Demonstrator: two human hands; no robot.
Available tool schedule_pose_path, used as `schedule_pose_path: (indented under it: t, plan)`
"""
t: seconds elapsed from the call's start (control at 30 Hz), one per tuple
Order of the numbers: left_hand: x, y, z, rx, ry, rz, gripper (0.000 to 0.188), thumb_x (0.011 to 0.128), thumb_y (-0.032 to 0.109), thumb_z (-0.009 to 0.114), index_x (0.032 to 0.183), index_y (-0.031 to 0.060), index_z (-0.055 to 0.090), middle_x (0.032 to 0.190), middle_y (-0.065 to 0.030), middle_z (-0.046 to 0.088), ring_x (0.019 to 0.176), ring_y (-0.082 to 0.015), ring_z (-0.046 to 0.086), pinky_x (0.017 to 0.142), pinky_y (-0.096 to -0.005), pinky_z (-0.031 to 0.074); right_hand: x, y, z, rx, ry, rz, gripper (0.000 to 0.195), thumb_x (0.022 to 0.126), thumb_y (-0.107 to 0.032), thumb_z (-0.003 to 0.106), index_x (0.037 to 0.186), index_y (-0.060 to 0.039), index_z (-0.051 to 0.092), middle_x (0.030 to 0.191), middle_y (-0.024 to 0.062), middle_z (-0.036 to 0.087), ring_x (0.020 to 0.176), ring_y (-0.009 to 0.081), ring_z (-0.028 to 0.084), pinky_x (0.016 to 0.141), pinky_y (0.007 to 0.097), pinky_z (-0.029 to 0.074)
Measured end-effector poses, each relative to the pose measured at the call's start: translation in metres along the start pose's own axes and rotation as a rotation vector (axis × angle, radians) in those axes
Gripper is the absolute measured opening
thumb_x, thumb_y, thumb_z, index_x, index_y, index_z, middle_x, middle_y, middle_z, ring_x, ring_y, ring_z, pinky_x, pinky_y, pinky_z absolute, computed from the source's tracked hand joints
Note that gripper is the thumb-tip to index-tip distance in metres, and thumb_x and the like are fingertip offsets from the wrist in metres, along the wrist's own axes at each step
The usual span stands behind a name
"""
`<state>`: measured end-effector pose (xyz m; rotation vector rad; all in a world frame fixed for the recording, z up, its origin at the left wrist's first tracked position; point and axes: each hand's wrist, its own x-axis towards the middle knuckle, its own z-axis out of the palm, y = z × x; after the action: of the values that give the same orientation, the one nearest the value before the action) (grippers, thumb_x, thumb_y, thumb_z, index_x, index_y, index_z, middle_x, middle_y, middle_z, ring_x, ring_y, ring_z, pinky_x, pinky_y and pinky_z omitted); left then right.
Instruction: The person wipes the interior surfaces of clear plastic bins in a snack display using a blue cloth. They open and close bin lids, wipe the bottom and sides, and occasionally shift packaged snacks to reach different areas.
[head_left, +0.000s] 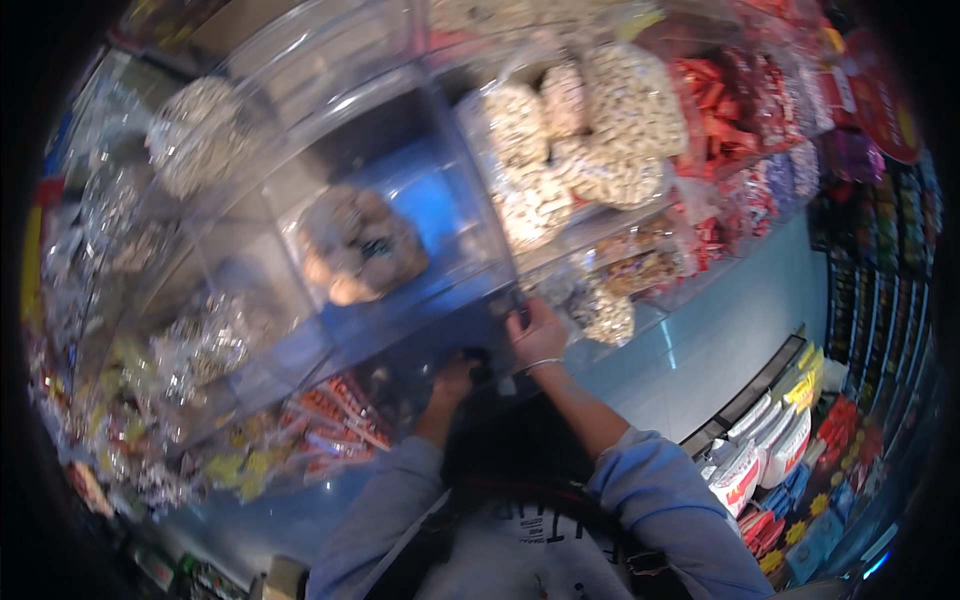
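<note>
My right hand (538, 330) is at the near right corner of a clear plastic bin (469, 277), its fingers curled on the edge of a dark panel (420, 356) below the bin's front. Lower and to the left, my left hand (452, 379) is beside a small black object (476, 364); blur hides whether it grips it. Inside the clear bin lies a bag of round brownish food pieces (360, 244), on a blue base (427, 195). The right wrist wears a thin light band (541, 364).
Bags of pale nuts or snacks (634, 101) fill the bins at right, with red wrapped packets (716, 112) beyond. Clear bags (202, 337) and orange-red packets (337, 424) lie left. Pale floor (660, 367) runs towards white sacks (765, 442) and a dark shelf rack (874, 315).
</note>
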<state>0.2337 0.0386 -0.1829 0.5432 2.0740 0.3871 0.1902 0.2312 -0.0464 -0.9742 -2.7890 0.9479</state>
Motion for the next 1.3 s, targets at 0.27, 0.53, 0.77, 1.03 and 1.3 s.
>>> schedule_pose_path:
  t: [0.27,0.53,0.77,1.03,1.3]
  plan:
    - [0.048,-0.064,-0.016,-0.211,0.968,-0.235,0.038,0.075,0.003,0.053,0.112,0.0056,0.055,0.107,-0.0225,0.056,0.1,-0.0399,0.052,0.09,-0.0457,0.041,0.0,-0.001,-0.004,-0.071,-0.012,-0.074,0.021,0.074,-0.026,0.064,0.085,-0.01,0.058,0.074,0.0084,0.059,0.068,0.0282,0.059,0.061,0.039,0.048]
    - [0.036,0.059,0.006,-0.69,0.311,-0.044,0.038,0.077,0.006,0.053,0.115,0.0039,0.055,0.119,-0.0167,0.051,0.113,-0.0324,0.047,0.098,-0.0385,0.037,0.002,0.008,0.001,-0.087,-0.011,-0.072,0.02,0.074,-0.027,0.064,0.085,-0.0098,0.059,0.077,0.0089,0.062,0.071,0.0286,0.061,0.062,0.0397,0.049]
    - [-0.068,0.044,-0.109,-1.268,1.109,-0.152,0.038,0.077,-0.002,0.056,0.115,-0.0015,0.048,0.111,-0.0132,0.051,0.103,-0.0244,0.049,0.09,-0.0367,0.04,0.0,0.011,0.013,0.043,0.002,0.019,0.026,0.073,-0.031,0.064,0.084,-0.0077,0.062,0.078,0.0128,0.063,0.073,0.0327,0.061,0.064,0.0416,0.049]
    - [-0.036,0.079,-0.126,-0.299,1.423,-0.132,0.035,0.084,0.005,0.059,0.117,-0.005,0.053,0.118,-0.021,0.051,0.109,-0.0346,0.052,0.094,-0.0398,0.043,0.006,0.008,-0.01,0.073,-0.07,-0.012,0.025,0.074,-0.029,0.062,0.083,-0.0077,0.056,0.083,0.0114,0.058,0.082,0.0313,0.058,0.07,0.0411,0.048]
    - [0.007,0.136,-0.143,-0.268,1.062,0.256,0.037,0.087,0.006,0.056,0.122,-0.0041,0.051,0.121,-0.0201,0.046,0.113,-0.035,0.047,0.094,-0.0396,0.041,-0.002,0.008,-0.006,0.083,-0.039,-0.041,0.038,0.078,-0.038,0.062,0.093,-0.0052,0.053,0.09,0.0117,0.058,0.088,0.0309,0.058,0.075,0.0388,0.049]
